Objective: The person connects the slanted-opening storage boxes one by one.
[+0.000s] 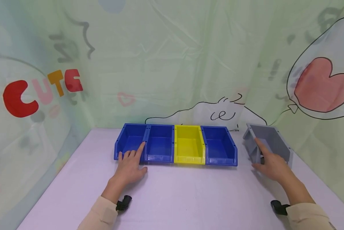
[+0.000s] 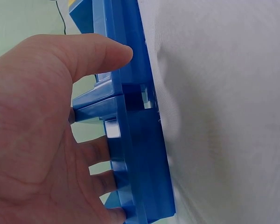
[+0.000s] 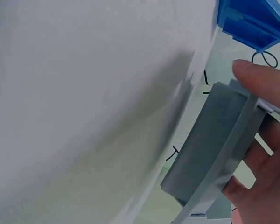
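Four open-fronted storage bins stand side by side: a leftmost blue bin, a second blue bin, a yellow bin and a right-hand blue bin. My left hand lies at the front of the two left bins, index finger along their shared wall. Its other fingers reach over the leftmost bin's front lip, thumb spread out before the second. At the right, my right hand grips a grey bin by its near left side, thumb outside. The grey bin sits tilted, apart from the row.
A white-covered table carries the bins. Behind and beside it hangs a pale green printed curtain. Black wrist cameras are strapped to both arms, and a gap separates the grey bin from the row.
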Available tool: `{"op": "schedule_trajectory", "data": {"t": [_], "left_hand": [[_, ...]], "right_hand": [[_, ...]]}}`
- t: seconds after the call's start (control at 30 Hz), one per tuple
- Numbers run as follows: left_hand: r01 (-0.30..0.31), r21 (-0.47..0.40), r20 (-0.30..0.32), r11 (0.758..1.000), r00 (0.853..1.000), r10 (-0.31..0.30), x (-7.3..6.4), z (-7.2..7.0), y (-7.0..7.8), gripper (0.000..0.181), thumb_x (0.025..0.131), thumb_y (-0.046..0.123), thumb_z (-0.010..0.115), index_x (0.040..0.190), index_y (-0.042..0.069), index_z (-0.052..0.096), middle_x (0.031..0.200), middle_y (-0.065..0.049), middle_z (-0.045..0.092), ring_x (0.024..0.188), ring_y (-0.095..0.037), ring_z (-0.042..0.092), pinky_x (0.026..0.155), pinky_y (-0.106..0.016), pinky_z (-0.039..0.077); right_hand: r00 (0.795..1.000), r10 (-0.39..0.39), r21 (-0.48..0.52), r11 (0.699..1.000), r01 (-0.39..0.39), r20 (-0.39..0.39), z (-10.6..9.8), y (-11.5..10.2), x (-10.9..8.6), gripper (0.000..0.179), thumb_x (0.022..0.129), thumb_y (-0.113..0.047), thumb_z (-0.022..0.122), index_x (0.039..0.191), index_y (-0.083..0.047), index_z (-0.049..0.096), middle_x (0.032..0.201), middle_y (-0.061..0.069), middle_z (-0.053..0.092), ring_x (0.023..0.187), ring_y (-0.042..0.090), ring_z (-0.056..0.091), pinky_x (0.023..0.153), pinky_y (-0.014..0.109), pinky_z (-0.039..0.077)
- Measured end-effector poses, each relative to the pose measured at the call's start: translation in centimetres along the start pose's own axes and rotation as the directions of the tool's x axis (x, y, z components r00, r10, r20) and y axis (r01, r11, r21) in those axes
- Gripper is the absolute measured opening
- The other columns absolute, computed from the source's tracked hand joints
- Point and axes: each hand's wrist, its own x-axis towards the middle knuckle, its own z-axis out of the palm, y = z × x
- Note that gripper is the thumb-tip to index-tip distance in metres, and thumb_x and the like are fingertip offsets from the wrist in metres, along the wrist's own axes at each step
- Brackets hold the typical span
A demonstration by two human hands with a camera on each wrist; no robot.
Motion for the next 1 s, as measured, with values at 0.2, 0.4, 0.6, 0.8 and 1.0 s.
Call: {"op": "schedule_trajectory", "data": {"t": [0.2,0.4,0.6,0.8,1.0], "left_hand": [[-0.003,0.002,-0.001,1.000,1.000,0.003,0.0,0.1,0.0,0.096,0.090,0.035,0.072,0.167,0.023,0.015,0.147,-0.023,0.055,0.144,-0.049,0.041,0.120,-0.078,0.010],[-0.001,0.000,-0.003,1.000,1.000,0.001,0.0,0.1,0.0,0.097,0.091,0.035,0.073,0.168,0.023,0.015,0.148,-0.023,0.054,0.144,-0.050,0.040,0.120,-0.078,0.009],[-0.002,0.000,-0.003,1.000,1.000,0.002,-0.1,0.1,0.0,0.097,0.091,0.035,0.073,0.168,0.023,0.015,0.148,-0.022,0.054,0.144,-0.050,0.040,0.120,-0.078,0.009],[-0.004,0.008,-0.006,1.000,1.000,0.004,-0.1,0.1,0.0,0.096,0.091,0.034,0.072,0.167,0.023,0.015,0.147,-0.023,0.055,0.144,-0.049,0.041,0.120,-0.078,0.010],[-0.003,0.000,-0.002,1.000,1.000,0.003,0.0,0.3,-0.2,0.096,0.091,0.035,0.072,0.168,0.024,0.015,0.148,-0.023,0.054,0.144,-0.049,0.040,0.120,-0.077,0.008]], "right_hand": [[1.000,-0.003,0.024,1.000,0.003,-0.009,0.0,-0.5,-0.2,0.113,0.086,-0.020,0.079,0.166,-0.009,0.000,0.129,0.052,0.050,0.094,0.059,0.064,0.074,0.064,0.054],[0.998,-0.055,0.042,0.997,0.057,-0.035,-0.4,-1.5,-0.4,0.112,0.087,-0.018,0.080,0.166,-0.008,0.000,0.125,0.050,0.054,0.088,0.057,0.066,0.073,0.065,0.053],[0.995,-0.084,0.052,0.995,0.087,-0.054,-0.9,-2.8,-0.5,0.112,0.087,-0.017,0.079,0.166,-0.010,-0.001,0.121,0.050,0.057,0.082,0.052,0.067,0.071,0.065,0.053],[0.994,-0.086,0.048,0.995,0.089,-0.064,-1.3,-3.9,-0.3,0.113,0.087,-0.017,0.079,0.166,-0.011,-0.001,0.125,0.050,0.055,0.086,0.053,0.067,0.073,0.065,0.053],[0.991,-0.112,0.049,0.992,0.116,-0.078,-1.3,-4.4,-0.1,0.112,0.088,-0.017,0.079,0.166,-0.011,-0.001,0.129,0.050,0.053,0.094,0.061,0.065,0.077,0.068,0.052]]}}
